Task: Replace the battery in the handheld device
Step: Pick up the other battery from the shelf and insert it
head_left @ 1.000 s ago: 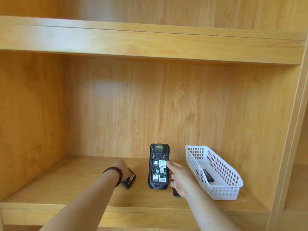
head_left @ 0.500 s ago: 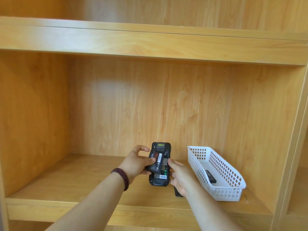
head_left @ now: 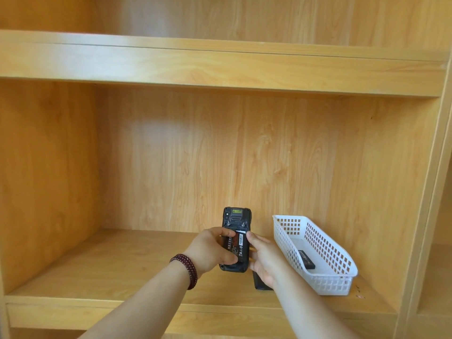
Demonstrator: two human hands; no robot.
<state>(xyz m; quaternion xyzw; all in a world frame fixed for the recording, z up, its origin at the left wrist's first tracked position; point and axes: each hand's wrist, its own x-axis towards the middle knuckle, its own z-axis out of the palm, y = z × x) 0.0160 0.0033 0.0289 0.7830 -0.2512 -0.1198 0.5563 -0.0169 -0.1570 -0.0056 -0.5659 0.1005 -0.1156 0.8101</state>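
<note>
Over the shelf (head_left: 122, 270), left hand (head_left: 208, 252) presses the battery (head_left: 236, 248) into the device (head_left: 236, 238), right hand (head_left: 263, 260) clasping its side — skewed, it could jam proud of the bay!

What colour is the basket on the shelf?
White, with a grid of small holes in its walls. The basket shows clearly in the head view.

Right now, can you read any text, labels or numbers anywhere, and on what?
Battery label: white print and a barcode, too small to read.
Device top: a small yellow-green window, no legible characters.
Black item in the basket: pale markings, unreadable.
Nothing else carries text.
</note>
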